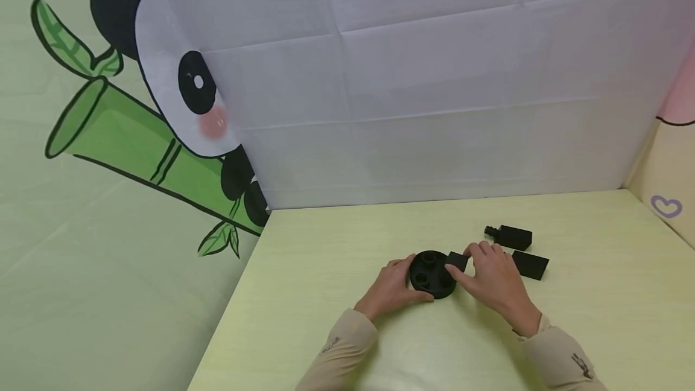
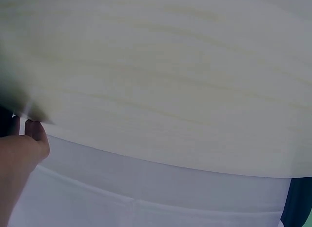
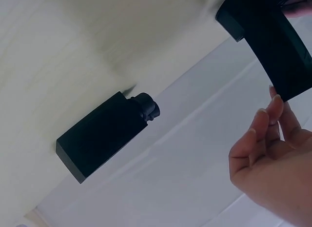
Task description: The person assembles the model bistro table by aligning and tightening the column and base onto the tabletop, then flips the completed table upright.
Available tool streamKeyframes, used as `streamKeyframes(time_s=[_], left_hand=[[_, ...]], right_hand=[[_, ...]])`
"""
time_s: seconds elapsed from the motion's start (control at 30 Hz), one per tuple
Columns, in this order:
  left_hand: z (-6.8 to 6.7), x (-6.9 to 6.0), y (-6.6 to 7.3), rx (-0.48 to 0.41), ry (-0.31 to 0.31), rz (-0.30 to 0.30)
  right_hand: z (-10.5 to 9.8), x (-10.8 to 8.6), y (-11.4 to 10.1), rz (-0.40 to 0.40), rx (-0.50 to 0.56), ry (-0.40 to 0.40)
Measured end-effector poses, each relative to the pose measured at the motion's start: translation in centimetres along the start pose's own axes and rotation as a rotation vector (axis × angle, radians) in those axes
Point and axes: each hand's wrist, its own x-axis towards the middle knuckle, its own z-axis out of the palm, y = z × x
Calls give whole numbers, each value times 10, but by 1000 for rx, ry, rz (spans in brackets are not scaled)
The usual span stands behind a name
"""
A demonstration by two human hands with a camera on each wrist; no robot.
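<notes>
A black round base (image 1: pixel 432 285) with round holes lies on the table. My left hand (image 1: pixel 392 288) grips its left edge, thumb at the front and fingers behind. In the left wrist view, the left hand (image 2: pixel 22 154) shows only at the far left edge. A black rectangular block (image 1: pixel 458 260) is pinched by my right hand (image 1: pixel 496 279) over the right side of the base. The right wrist view shows the held block (image 3: pixel 285 56) with the right hand's (image 3: pixel 273 149) fingertips at its end. Whether its lower end sits in the base I cannot tell.
Right of the right hand lie two more black pieces on the pale table (image 1: pixel 304 294): a block with a narrow ridged neck (image 1: pixel 514 238) and a second block (image 1: pixel 530 265), partly behind the hand. A white cloth wall (image 1: pixel 434 107) rises behind the table's far edge.
</notes>
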Motion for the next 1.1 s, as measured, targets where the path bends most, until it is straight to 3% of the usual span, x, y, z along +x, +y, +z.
streamKeyframes(time_s=[0.23,0.47,0.57,0.73,0.9,1.1], left_hand=[[0,0,1,7,-1,-2],[0,-1,1,18,3,-1],[0,0,1,12,5,4],[1,2,3,-3,1,29],[0,3,3,13,-1,30],[-2,0,1,14,-7,2]], right_hand=[[1,-2,-3,33,3,-12],[5,-4,-3,41,7,26],[3,-8,1,74,38,2],[-9,-28,26,185,62,-36],[-24,-45,68,280,-1,-32],[-36,-50,100,353,3,-143]])
